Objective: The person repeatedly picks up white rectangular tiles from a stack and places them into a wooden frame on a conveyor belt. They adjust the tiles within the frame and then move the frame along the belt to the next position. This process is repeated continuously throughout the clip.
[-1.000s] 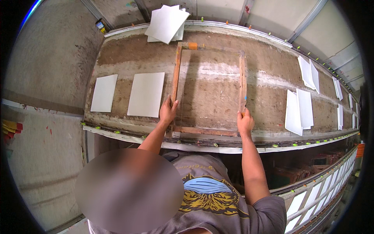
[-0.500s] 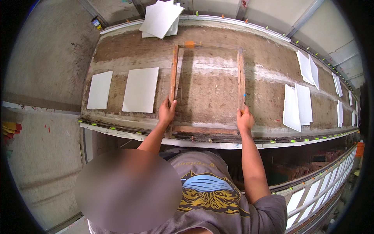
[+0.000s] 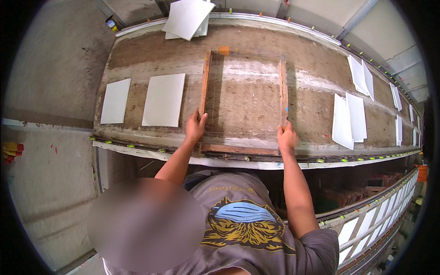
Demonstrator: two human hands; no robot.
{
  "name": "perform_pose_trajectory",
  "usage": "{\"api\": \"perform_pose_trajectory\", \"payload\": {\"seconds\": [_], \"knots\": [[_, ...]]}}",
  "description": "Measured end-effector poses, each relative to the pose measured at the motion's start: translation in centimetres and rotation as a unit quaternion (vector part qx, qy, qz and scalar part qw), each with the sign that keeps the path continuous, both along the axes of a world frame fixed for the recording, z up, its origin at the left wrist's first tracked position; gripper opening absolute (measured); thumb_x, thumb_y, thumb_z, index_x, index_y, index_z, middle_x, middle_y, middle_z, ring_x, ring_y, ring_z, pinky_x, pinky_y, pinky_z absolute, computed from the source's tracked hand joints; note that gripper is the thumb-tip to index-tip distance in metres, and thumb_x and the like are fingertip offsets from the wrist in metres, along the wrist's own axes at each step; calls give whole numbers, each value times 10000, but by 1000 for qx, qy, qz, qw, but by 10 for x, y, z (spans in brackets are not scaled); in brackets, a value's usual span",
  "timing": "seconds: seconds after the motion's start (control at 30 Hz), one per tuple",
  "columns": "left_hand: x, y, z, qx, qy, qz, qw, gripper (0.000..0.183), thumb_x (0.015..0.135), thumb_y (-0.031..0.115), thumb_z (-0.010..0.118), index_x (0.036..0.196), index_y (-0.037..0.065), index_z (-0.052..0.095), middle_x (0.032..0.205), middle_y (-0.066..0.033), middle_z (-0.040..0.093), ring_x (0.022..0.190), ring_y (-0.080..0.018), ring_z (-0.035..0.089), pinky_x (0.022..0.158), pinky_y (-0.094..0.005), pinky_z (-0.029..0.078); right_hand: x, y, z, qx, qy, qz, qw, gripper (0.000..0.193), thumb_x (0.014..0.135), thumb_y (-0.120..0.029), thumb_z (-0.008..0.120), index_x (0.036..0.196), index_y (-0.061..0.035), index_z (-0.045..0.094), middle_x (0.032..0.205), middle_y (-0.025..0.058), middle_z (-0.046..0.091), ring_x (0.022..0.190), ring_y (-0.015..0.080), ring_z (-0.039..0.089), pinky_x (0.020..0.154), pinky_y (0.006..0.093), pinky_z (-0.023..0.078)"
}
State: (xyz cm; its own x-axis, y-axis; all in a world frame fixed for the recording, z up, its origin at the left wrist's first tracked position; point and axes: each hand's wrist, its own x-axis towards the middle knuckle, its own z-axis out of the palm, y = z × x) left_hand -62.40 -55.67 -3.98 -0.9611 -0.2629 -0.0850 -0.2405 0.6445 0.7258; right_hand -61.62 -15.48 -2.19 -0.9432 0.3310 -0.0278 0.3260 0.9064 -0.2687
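Observation:
Between my hands, over the long brown-stained table (image 3: 247, 103), is a rectangular wooden screen frame (image 3: 206, 85) with see-through mesh. My left hand (image 3: 195, 127) grips its left rail near the close end. My right hand (image 3: 287, 136) is closed around the right rail, near a small blue mark. An orange piece (image 3: 223, 50) shows at the frame's far left corner. The near rail is beside the table's front edge; whether it touches the table I cannot tell. Left of the frame lie two flat white panels, the nearer one (image 3: 164, 100) closest to my left hand.
A stack of white panels (image 3: 189, 18) overlaps the table's far edge. More white panels (image 3: 349, 119) lie in pairs along the right. Small green and orange tabs line the table edges. Behind me at right stands another long table (image 3: 376, 219) with white panels.
The view has shifted slightly, so the table and panels appear a little higher. The frame's far end sits slightly nearer to me against the table. Both hands keep their grip.

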Motion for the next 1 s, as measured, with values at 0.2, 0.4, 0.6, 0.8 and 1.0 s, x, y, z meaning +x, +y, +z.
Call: {"api": "perform_pose_trajectory", "payload": {"seconds": [0.2,0.4,0.6,0.8,1.0], "knots": [[2,1,-6,21,32,5,999,673,993,446,637,1430,-53,520,1276,-309,630,1181,-452,618,1009,-471,487,1,5,-9,7,19,9,1000,504,922,-404,687,1294,-74,605,941,207,741,859,403,729,721,527,576],[3,-2,-7,-1,27,-4,1000,689,998,458,625,1451,-45,499,1287,-301,628,1200,-452,607,1013,-474,486,1,-2,-1,13,10,0,1000,498,928,-408,680,1283,-67,605,979,212,736,880,395,729,743,511,586],[5,4,3,-59,12,-1,998,674,1000,485,610,1452,-6,511,1274,-295,587,1128,-461,620,960,-486,509,2,-3,2,6,14,0,1000,476,939,-393,668,1286,-74,597,981,208,732,906,401,725,757,522,581],[7,6,10,-84,-1,5,996,636,1011,484,587,1453,32,514,1233,-274,562,1072,-475,618,915,-507,521,1,-7,7,-9,13,2,1000,440,935,-369,668,1251,-71,597,969,209,735,901,410,723,739,535,572],[8,5,6,-73,-8,-1,997,629,1018,476,571,1471,48,486,1254,-269,553,1092,-485,606,913,-524,520,1,-5,3,-19,22,4,1000,438,928,-365,672,1235,-63,599,948,210,735,891,423,719,729,539,570]]}}
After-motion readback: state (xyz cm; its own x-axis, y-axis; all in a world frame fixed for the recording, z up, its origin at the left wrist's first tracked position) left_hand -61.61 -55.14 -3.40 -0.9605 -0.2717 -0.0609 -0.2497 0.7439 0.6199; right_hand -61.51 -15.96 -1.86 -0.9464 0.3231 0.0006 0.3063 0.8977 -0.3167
